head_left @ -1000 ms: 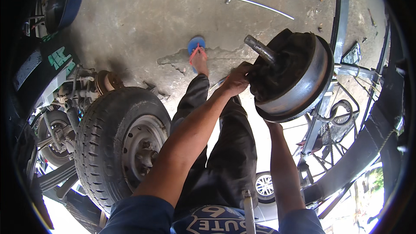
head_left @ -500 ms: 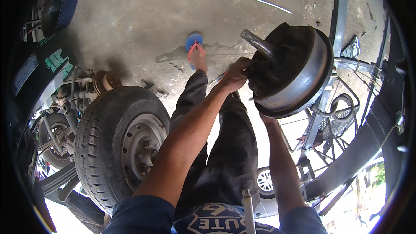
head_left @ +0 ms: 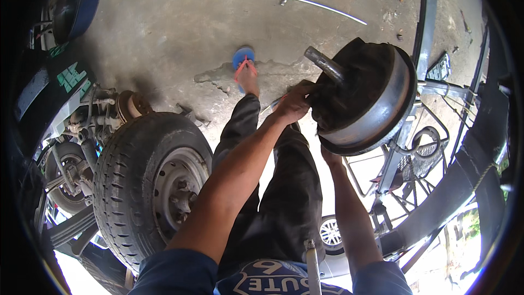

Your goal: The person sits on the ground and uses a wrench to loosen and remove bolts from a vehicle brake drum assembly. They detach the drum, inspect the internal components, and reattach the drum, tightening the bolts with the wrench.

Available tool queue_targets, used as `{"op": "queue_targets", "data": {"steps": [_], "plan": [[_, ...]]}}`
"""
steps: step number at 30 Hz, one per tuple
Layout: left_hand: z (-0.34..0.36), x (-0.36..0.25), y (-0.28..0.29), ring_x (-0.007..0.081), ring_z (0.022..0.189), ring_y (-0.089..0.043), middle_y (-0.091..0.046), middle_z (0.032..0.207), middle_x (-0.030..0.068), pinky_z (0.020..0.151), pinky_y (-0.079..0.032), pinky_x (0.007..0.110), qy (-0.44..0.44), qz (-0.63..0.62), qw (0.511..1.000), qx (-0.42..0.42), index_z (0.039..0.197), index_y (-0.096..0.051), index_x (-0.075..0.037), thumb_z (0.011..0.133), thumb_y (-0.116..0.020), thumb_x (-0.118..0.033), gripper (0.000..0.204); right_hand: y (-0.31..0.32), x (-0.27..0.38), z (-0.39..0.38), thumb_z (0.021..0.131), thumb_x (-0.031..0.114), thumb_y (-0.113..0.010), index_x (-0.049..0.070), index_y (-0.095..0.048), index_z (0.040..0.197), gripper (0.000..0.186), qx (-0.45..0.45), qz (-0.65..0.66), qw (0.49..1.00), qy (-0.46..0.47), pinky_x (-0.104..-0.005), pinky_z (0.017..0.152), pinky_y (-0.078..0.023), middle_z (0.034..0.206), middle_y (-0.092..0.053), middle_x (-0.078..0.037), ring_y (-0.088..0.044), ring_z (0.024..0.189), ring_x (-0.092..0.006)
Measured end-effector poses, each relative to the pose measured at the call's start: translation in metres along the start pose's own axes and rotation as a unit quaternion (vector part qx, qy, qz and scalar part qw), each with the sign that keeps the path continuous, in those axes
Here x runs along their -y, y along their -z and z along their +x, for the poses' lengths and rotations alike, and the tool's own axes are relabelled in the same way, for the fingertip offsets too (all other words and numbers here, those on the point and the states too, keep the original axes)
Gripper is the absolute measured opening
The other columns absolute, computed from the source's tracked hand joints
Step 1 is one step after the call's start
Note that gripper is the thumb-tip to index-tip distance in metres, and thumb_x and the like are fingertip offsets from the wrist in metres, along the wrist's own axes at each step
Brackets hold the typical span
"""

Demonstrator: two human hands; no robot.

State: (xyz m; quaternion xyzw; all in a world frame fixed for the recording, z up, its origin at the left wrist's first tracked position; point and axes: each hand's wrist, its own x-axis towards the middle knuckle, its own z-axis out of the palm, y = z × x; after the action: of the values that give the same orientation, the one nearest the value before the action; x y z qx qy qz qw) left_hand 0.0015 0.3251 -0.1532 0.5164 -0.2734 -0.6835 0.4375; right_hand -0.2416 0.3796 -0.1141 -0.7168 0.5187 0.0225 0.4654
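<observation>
Drum [head_left: 371, 112] — tilted, its shaft [head_left: 326, 66] jutting to the upper left — is up off the floor [head_left: 174, 27], right of the legs [head_left: 289, 186]. Left hand [head_left: 295, 104] curls its fingers onto the drum's left edge. Right hand [head_left: 331, 157] is beneath the lower rim, fingers hidden — their spread cannot be told. A wheel [head_left: 123, 186] stands to the left.

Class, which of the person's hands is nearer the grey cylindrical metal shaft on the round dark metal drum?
Left. The left hand holds the drum close to the shaft; the right hand, partly hidden, is farther, at the lower rim.
</observation>
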Motion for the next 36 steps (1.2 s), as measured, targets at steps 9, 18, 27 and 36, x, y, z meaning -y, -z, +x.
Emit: {"op": "queue_targets", "data": {"steps": [9,18,27,36], "plan": [[0.001,0.01,0.0,0.0282,0.121,-0.055,-0.058,0.126,0.0148,0.106,-0.042,0.037,-0.02,0.063,0.998,-0.012,0.134,-0.063,-0.01,0.102,-0.06,-0.03,0.038,-0.003,0.006,-0.011,0.101,0.02,-0.058,0.002,-0.061,0.11,0.02,-0.039,-0.016,0.998,0.044,-0.0403,0.086,-0.052,0.1,-0.067,-0.013,-0.065,0.098,-0.0249],[-0.001,0.002,-0.002,0.0257,0.123,-0.054,-0.056,0.13,0.0134,0.105,-0.043,0.034,-0.003,0.048,0.999,-0.013,0.135,-0.063,-0.011,0.102,-0.06,-0.029,0.037,0.118,0.106,-0.008,0.09,0.015,-0.065,0.004,-0.057,0.109,0.023,0.088,0.576,0.745,-0.324,-0.0336,0.059,-0.058,0.084,-0.06,-0.005,-0.062,0.073,-0.0171],[0.0,0.007,0.0,0.0248,0.12,-0.056,-0.057,0.126,0.0125,0.102,-0.044,0.033,-0.007,0.034,0.999,-0.015,0.134,-0.063,-0.008,0.1,-0.063,-0.025,0.038,-0.032,-0.053,0.0,0.106,0.024,-0.046,-0.002,-0.043,0.145,0.047,0.016,0.229,0.971,-0.064,-0.0391,0.114,-0.037,0.147,-0.05,-0.019,-0.047,0.137,-0.0302],[-0.001,0.007,0.002,0.023,0.11,-0.059,-0.059,0.119,0.0108,0.094,-0.047,0.032,-0.003,0.043,0.999,-0.018,0.128,-0.066,-0.007,0.095,-0.068,-0.018,0.035,0.096,0.105,-0.026,0.094,0.013,-0.062,0.0,-0.057,0.112,0.023,0.047,0.552,0.768,-0.321,-0.0377,0.063,-0.063,0.084,-0.058,-0.007,-0.067,0.076,-0.0185]]}}
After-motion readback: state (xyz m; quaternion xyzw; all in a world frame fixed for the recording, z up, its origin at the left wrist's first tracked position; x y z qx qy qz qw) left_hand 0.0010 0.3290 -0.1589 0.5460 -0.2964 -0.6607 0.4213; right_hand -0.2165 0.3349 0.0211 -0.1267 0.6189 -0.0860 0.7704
